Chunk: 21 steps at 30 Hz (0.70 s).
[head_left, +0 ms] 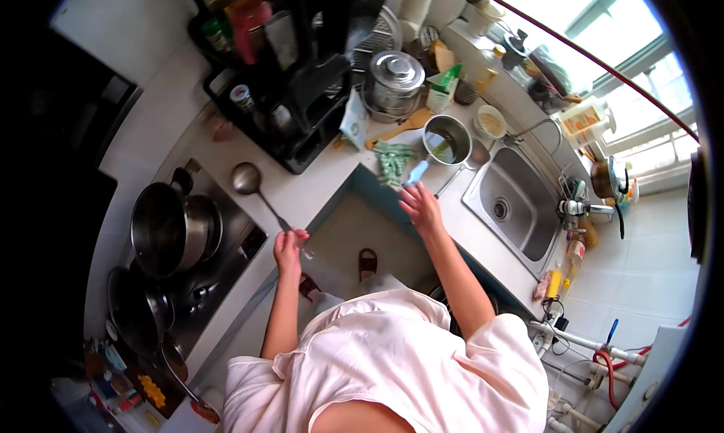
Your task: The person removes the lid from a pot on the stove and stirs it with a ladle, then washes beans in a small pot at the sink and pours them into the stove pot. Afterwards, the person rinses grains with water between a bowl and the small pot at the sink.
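Observation:
My left hand (289, 249) is closed around the handle of a metal ladle (247, 178), whose bowl points away from me over the counter beside the stove. My right hand (421, 209) has its fingers apart and holds nothing, just short of the light-blue handle (416, 172) of a saucepan. That saucepan (446, 140) stands on the counter with some greenish-yellow liquid in it. A green striped cloth (394, 162) lies left of the handle. Right of the saucepan rests a second long-handled spoon or ladle (477, 156).
A stove with a deep pot (159, 228) and a frying pan (136, 309) is at left. The sink (514, 205) is at right. A lidded steel pot (395, 79), a wooden spatula (403, 126), a small bowl (491, 122) and a black rack (302, 143) stand toward the back.

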Tool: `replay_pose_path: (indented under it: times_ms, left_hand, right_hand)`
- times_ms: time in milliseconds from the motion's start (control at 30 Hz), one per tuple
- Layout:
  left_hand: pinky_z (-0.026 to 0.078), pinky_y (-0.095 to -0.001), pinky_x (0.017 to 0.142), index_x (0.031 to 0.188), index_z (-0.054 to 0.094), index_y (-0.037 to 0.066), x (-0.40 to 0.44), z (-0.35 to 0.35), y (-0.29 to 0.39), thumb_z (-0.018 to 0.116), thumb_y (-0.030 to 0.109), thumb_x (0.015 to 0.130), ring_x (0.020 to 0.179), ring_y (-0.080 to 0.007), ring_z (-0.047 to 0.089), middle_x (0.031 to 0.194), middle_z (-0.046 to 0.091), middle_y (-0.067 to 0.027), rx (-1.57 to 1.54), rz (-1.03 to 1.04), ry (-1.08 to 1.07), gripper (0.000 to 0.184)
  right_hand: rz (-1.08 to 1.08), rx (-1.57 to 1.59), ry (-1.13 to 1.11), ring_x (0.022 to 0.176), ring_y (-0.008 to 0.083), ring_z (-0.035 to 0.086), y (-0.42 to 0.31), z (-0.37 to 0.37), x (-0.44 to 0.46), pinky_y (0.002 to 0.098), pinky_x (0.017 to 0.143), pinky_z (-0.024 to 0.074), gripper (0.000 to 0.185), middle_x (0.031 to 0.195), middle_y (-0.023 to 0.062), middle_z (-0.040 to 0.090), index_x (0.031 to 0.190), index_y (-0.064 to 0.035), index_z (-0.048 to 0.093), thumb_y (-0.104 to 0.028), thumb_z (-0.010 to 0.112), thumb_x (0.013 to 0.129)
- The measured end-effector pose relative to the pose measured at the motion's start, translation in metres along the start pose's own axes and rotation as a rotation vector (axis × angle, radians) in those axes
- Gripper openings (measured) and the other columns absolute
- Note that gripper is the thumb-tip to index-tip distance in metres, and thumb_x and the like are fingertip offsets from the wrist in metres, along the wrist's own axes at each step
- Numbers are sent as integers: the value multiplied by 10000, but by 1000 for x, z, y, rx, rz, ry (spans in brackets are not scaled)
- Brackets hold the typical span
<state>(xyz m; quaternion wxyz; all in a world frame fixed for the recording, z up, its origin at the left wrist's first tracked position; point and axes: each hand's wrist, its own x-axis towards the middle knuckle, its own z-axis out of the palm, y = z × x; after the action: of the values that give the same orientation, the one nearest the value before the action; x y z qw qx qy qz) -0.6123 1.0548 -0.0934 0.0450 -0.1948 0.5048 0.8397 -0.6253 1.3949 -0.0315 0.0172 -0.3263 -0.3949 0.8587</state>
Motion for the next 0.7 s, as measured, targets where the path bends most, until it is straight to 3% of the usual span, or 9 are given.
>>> replay_pose_path:
  times_ms: [67, 133, 233, 267, 400, 500, 533, 700]
  left_hand:
    - [481, -317, 759, 965, 507, 6, 22, -8, -14, 468, 119, 931, 773, -198, 604, 849, 621, -120, -31, 68, -1, 125]
    - [481, -308, 756, 982, 495, 23, 39, -13, -16, 490, 147, 927, 768, -187, 607, 861, 622, -122, 13, 30, 38, 136]
    - [499, -297, 686, 1008, 489, 24, 55, -27, -17, 510, 146, 918, 763, -197, 620, 864, 621, -113, 205, -111, 119, 153]
    - [494, -289, 662, 1029, 487, 25, 62, -33, -20, 522, 146, 911, 751, -188, 621, 859, 624, -110, 257, -142, 144, 173]
    - [486, -260, 625, 1083, 482, 7, 76, -56, -24, 597, 127, 861, 729, -160, 610, 839, 625, -96, 439, -209, 219, 277]
    - [485, -251, 646, 1108, 479, -5, 85, -97, -32, 639, 105, 820, 707, -140, 594, 846, 619, -93, 696, -37, 144, 347]
    - [484, -249, 650, 1109, 481, -6, 78, -94, -25, 637, 98, 818, 701, -139, 590, 846, 619, -91, 682, -29, 150, 346]
    - [479, -240, 666, 1110, 499, -16, 24, -72, 13, 633, 78, 808, 706, -137, 590, 856, 618, -88, 604, -32, 154, 344]
  right_hand:
    - [98, 314, -45, 1084, 298, 552, 5, 9, 35, 410, 854, 505, 361, 1182, 174, 549, 1086, -56, 474, -327, 583, 874]
    - [79, 520, -70, 918, 232, 607, -2, 29, 46, 332, 713, 521, 249, 1003, 125, 606, 989, -69, 477, -287, 550, 893]
    - [-44, 408, -122, 656, 143, 555, -5, 13, 67, 249, 528, 436, 157, 784, 50, 559, 902, -77, 454, -223, 512, 902]
    - [-25, 376, 34, 495, 99, 420, -13, 14, 62, 219, 429, 317, 103, 666, 5, 458, 879, -80, 447, -172, 493, 891]
    - [26, 0, 57, 444, 100, 430, -36, -28, 20, 223, 378, 323, 99, 682, 16, 500, 905, -71, 461, -152, 511, 877]
    - [-29, -141, -23, 427, 101, 438, -57, -48, -25, 214, 364, 324, 116, 680, 43, 508, 931, -40, 471, -124, 521, 868]
    - [-38, -191, -50, 434, 105, 446, -64, -53, -37, 211, 361, 324, 102, 676, 55, 510, 906, -36, 471, -112, 524, 863]
    - [40, -202, -101, 414, 88, 411, -102, -51, -102, 194, 370, 307, 280, 672, 55, 483, 1108, 50, 457, -77, 497, 862]
